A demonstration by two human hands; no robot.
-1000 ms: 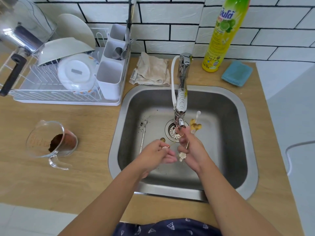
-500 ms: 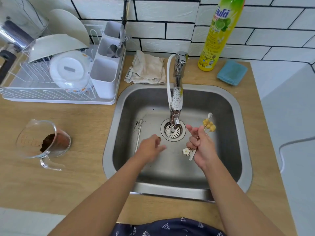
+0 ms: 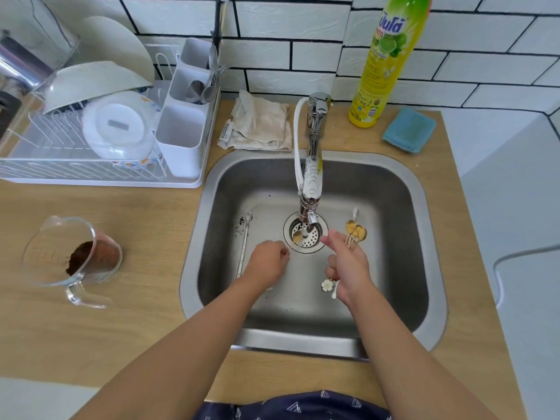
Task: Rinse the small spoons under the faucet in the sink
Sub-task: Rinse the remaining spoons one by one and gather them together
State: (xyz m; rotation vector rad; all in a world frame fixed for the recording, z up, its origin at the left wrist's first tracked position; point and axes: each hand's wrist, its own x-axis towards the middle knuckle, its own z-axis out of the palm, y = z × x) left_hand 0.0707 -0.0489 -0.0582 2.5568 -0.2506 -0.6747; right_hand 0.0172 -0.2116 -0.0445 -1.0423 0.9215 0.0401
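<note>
Since a moment before, our two hands had drawn apart under the chrome faucet. Our left hand held one small gold spoon over the drain of the steel sink, its fingers curled on the handle, while our right hand moved aside, fingers clenched on a bundle of small gold spoons with a flower charm. We judged rinsing was going one spoon at a time. The yellow-green dish-soap bottle on the wooden surface bore Thai lettering we could not read.
</note>
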